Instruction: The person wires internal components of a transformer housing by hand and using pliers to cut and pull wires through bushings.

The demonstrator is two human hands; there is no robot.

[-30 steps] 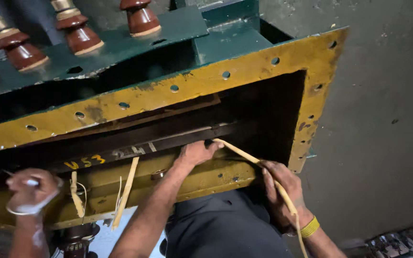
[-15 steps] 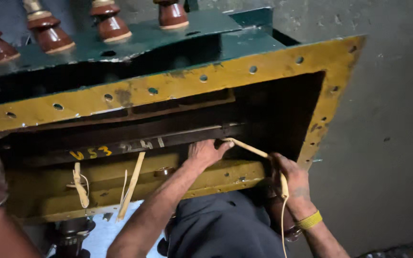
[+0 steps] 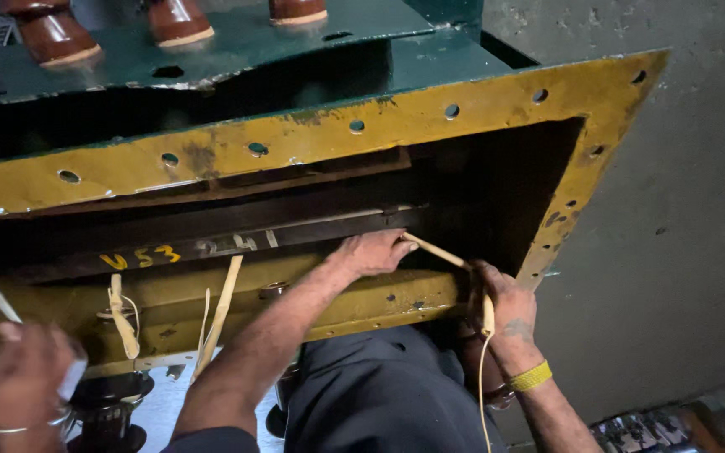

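My left hand [image 3: 372, 252] reaches into the open side of a rusty yellow-rimmed metal tank [image 3: 295, 144] and pinches one end of a pale yellow strip of tape [image 3: 438, 251]. My right hand [image 3: 503, 304], with a yellow band at the wrist, grips the same strip by the tank's right corner. The rest of the strip hangs down past my forearm. The strip is drawn taut between both hands, against a dark bar inside the tank.
Brown ceramic insulators [image 3: 176, 20] stand on the green lid [image 3: 312, 42] above. Two more pale strips [image 3: 216, 312] hang from the inner bar. Another person's hand [image 3: 25, 382] with a bracelet holds a white strip at the lower left. A grey concrete surface [image 3: 690, 252] is on the right.
The view has shifted slightly, and the tank sits a bit differently in frame. Both my hands keep their hold on the strip. The other person's hand has risen at the lower left.
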